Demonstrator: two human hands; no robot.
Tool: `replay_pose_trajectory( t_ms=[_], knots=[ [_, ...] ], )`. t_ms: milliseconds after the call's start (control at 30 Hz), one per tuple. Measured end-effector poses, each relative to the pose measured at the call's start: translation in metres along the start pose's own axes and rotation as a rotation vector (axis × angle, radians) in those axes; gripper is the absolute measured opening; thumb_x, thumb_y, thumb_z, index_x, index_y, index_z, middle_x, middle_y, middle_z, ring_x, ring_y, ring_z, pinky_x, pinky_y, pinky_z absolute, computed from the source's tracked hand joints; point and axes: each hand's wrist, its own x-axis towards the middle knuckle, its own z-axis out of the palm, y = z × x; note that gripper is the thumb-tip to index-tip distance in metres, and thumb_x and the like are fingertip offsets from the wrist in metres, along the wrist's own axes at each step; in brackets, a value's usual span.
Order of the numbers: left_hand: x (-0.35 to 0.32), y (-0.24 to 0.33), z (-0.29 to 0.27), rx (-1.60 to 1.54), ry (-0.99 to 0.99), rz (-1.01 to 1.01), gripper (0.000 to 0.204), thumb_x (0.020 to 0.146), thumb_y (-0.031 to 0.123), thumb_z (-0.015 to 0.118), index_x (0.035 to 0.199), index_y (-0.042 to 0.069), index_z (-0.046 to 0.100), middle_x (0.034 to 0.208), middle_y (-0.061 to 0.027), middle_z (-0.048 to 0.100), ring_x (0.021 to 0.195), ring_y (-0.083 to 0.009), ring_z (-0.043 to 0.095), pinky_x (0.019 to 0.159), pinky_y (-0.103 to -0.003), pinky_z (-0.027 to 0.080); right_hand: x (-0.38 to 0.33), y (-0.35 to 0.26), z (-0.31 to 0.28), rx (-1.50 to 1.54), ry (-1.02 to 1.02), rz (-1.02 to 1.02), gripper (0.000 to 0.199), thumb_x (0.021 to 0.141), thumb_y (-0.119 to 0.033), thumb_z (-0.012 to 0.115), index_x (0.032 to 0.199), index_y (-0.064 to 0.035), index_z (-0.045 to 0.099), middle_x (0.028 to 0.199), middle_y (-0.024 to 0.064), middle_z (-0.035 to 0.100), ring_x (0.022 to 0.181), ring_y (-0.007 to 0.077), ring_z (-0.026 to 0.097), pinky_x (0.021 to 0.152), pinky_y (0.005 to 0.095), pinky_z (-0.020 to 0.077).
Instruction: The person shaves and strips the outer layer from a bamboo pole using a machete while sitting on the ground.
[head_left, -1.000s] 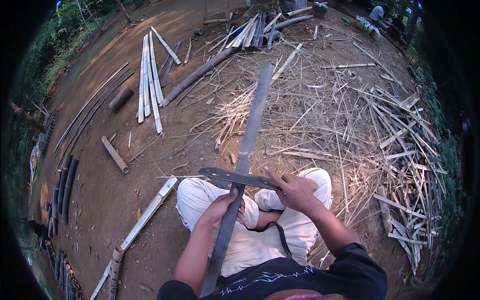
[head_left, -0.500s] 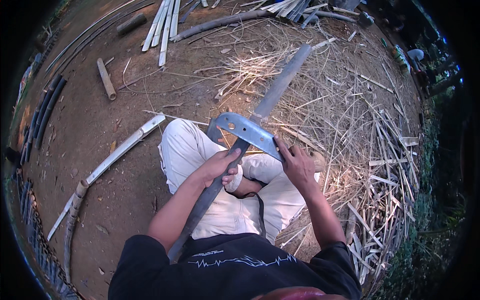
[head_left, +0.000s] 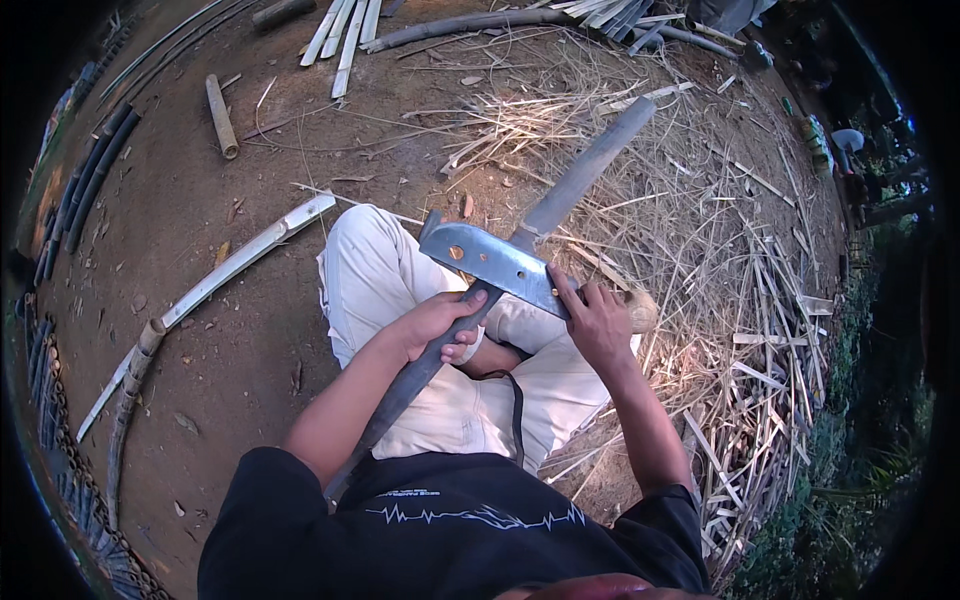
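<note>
My left hand [head_left: 445,325] is wrapped around a long dark bamboo strip [head_left: 580,180]. The strip slants from beside my waist, over my crossed legs, to beyond my knees, and a node ring marks it near the blade. Across its upper face lies a broad steel machete blade [head_left: 495,262] with several round holes and a hooked tip at the left. My right hand [head_left: 600,318] is closed on the machete at its right end, the forefinger stretched onto the blade. Its pale wooden handle [head_left: 642,312] shows past the fingers; the rest is hidden by my hand.
Thin shavings [head_left: 690,190] and split offcuts [head_left: 770,400] cover the ground ahead and to the right. A long split bamboo piece [head_left: 240,265] rests on a bamboo stick [head_left: 135,400] at my left. Pale slats [head_left: 345,45] and a short bamboo piece [head_left: 220,115] lie farther off.
The machete blade has tilted on the bamboo strip, and its hooked tip now points up and away instead of toward me. Both hands keep their holds. The whole view has shifted slightly.
</note>
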Motion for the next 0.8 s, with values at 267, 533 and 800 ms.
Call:
replay_pose_trajectory(
  t_ms=[267,533,800],
  knots=[
    [-0.002,-0.003,-0.001,-0.014,-0.003,0.054,0.038,0.105,0.044,0.05,0.099,0.006,0.051,0.063,-0.0002,0.044,0.038,-0.0095,0.04,0.034,-0.025,0.034,0.01,-0.002,-0.003,-0.077,-0.008,-0.116,0.068,0.088,-0.018,0.064,0.152,-0.0301,0.043,0.083,0.0071,0.057,0.077,0.024,0.064,0.063,0.0386,0.0533],
    [-0.006,-0.01,-0.001,0.022,0.082,0.077,0.04,0.104,0.045,0.05,0.098,0.005,0.051,0.062,-0.0003,0.043,0.038,-0.0102,0.038,0.034,-0.026,0.032,0.005,0.002,-0.008,-0.044,-0.033,-0.101,0.06,0.092,-0.022,0.063,0.149,-0.0304,0.046,0.08,0.0068,0.059,0.07,0.0252,0.066,0.058,0.0393,0.054],
    [-0.005,-0.01,-0.005,0.034,0.124,0.078,0.043,0.103,0.049,0.05,0.098,0.006,0.051,0.062,0.0008,0.043,0.038,-0.008,0.038,0.035,-0.024,0.032,0.005,-0.009,-0.012,-0.09,-0.004,-0.23,0.061,0.091,-0.019,0.062,0.149,-0.0272,0.046,0.078,0.0075,0.058,0.069,0.0252,0.066,0.055,0.0389,0.0531]
  ],
)
